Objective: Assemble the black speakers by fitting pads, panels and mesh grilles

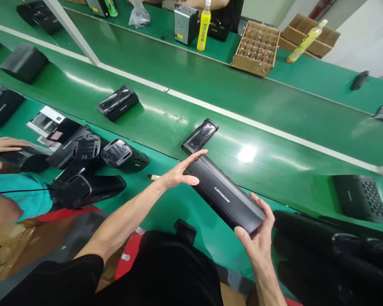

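A long black casing [225, 195] printed "MERKURY" is held tilted above the near edge of the green bench, and it looks like a speaker housing. My left hand [181, 172] grips its upper left end, thumb on the front face and fingers along the far side. At the lower right end, my right hand [258, 225] clasps the casing between thumb and fingers. Just beyond my left hand, a similar black unit [199, 136] with a glossy top lies on the green belt. A small dark block [185, 230] rests at the bench edge close to my body.
Several black housings [124, 155] cluster on the left, near a co-worker's hand [6, 146]. Another unit [118, 102] lies on the belt. To the right are a perforated housing [359, 197] and large dark shapes [322, 255]. Across stand a yellow bottle [204, 27] and a divided carton [257, 46].
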A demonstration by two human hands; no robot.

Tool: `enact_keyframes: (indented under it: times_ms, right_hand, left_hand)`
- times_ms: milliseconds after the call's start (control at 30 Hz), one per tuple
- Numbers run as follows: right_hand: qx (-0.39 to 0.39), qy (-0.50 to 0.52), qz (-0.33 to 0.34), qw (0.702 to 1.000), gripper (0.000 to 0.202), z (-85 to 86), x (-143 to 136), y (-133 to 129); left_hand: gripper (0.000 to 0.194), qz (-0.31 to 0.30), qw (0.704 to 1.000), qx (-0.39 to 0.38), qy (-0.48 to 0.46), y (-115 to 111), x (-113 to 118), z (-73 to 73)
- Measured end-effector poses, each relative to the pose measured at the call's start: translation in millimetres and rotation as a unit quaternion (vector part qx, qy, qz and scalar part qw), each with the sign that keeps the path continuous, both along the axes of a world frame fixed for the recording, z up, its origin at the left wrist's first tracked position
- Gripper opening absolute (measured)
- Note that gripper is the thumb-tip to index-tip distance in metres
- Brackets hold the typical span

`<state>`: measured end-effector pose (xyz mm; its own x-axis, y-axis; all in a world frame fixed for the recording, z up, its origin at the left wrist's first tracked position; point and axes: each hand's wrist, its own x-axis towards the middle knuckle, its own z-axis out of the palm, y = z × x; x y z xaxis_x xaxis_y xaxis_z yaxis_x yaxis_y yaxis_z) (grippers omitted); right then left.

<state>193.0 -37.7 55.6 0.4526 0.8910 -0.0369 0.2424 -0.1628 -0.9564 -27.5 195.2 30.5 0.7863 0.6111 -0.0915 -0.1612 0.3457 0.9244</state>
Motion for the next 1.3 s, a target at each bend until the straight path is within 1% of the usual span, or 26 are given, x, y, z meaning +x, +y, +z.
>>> enact_keyframes:
  times_ms: [67,100,167,267,333,367,433,533,633,700,733,800,833,867,900,933,967,1000,1033,1067,1100,1133,1167,1233,1267,1300]
  right_hand:
    - [0.013,0.001,-0.006,1.0,0.092,-2.2,1,-1]
    - [0.016,0.003,-0.01,1.0,0.091,-3.5,2,0]
    - [0.013,0.005,-0.017,1.0,0.091,-5.6,3,2]
    - [-0.002,0.011,-0.012,1.0,0.101,-5.0,5,4]
    - [-0.005,-0.001,0.001,1.0,0.111,-2.6,6,4]
    - [-0.001,-0.013,0.005,1.0,0.113,-1.4,6,3]
    - [0.016,-0.036,0.002,0.999,0.108,0.0,6,2]
    - [0.03,-0.026,-0.02,0.999,0.092,-3.1,8,0]
    - [0.013,-0.016,-0.044,0.999,0.09,-9.9,11,0]
    - [0.004,-0.024,-0.06,0.998,0.09,-11.9,8,2]
    - [0.005,-0.042,-0.07,0.997,0.091,-10.9,3,4]
    - [0.028,-0.128,-0.104,0.986,0.091,-4.1,-14,7]
    - [0.041,-0.187,-0.114,0.975,0.088,1.4,-24,6]
    - [0.049,-0.24,-0.104,0.964,0.083,7.9,-34,4]
    - [0.052,-0.276,-0.069,0.957,0.077,14.5,-42,1]
    - [0.051,-0.284,-0.015,0.957,0.073,20.5,-46,-4]
    - [0.044,-0.264,0.046,0.962,0.069,25.0,-44,-8]
    - [0.035,-0.226,0.094,0.969,0.068,27.2,-36,-12]
    - [0.025,-0.184,0.112,0.976,0.068,26.7,-23,-15]
    - [0.011,-0.141,0.104,0.984,0.07,23.5,-6,-16]
    - [-0.003,-0.117,0.055,0.992,0.073,18.1,14,-14]
    - [-0.022,-0.099,0.018,0.995,0.086,11.1,34,-10]
    - [-0.041,-0.053,0.008,0.998,0.103,3.7,52,-4]
    - [-0.067,0.068,0.054,0.994,0.128,-8.8,76,8]
    - [-0.069,0.128,0.084,0.986,0.134,-12.7,80,13]
    - [-0.067,0.175,0.108,0.976,0.135,-14.9,80,15]
  left_hand:
    - [0.101,-0.025,1.0,-0.004,0.012,3,0,5.5]
    - [0.1,-0.028,0.999,-0.005,0.018,4,0,7.3]
    - [0.098,-0.013,1.0,-0.007,0.027,4,2,7.3]
    - [0.096,0.027,0.999,-0.028,0.016,-1,4,0.2]
    - [0.097,0.041,0.998,-0.039,0.006,-7,4,-3.8]
    - [0.097,0.043,0.998,-0.037,0.007,-10,4,-4.4]
    - [0.098,0.044,0.999,-0.016,0.022,-14,3,-3.1]
    - [0.095,0.057,0.997,0.013,0.049,-17,2,-0.6]
    - [0.093,0.091,0.994,0.006,0.061,-21,8,-4.2]
    - [0.098,0.136,0.987,-0.041,0.072,-32,18,-8.2]
    - [0.103,0.169,0.979,-0.085,0.081,-41,25,-9.8]
    - [0.112,0.224,0.948,-0.209,0.09,-64,44,-11.8]
    - [0.114,0.235,0.928,-0.276,0.084,-76,54,-12.4]
    - [0.113,0.22,0.914,-0.334,0.059,-86,62,-12.9]
    - [0.109,0.211,0.903,-0.373,0.029,-94,69,-13.7]
    - [0.099,0.207,0.892,-0.402,0.001,-99,73,-14.9]
    - [0.088,0.175,0.884,-0.434,-0.02,-100,73,-16.4]
    - [0.079,0.127,0.875,-0.465,-0.039,-98,71,-18.0]
    - [0.077,0.066,0.867,-0.492,-0.055,-94,67,-19.7]
    - [0.081,-0.007,0.855,-0.514,-0.067,-89,63,-21.0]
    - [0.088,-0.08,0.841,-0.53,-0.076,-84,58,-21.7]
    - [0.095,-0.148,0.825,-0.54,-0.08,-81,54,-21.5]
    - [0.101,-0.206,0.81,-0.543,-0.08,-78,51,-20.4]
    - [0.104,-0.284,0.791,-0.538,-0.067,-78,48,-16.0]
    - [0.102,-0.306,0.788,-0.531,-0.054,-79,46,-13.6]
    - [0.1,-0.315,0.793,-0.521,-0.033,-80,44,-11.7]
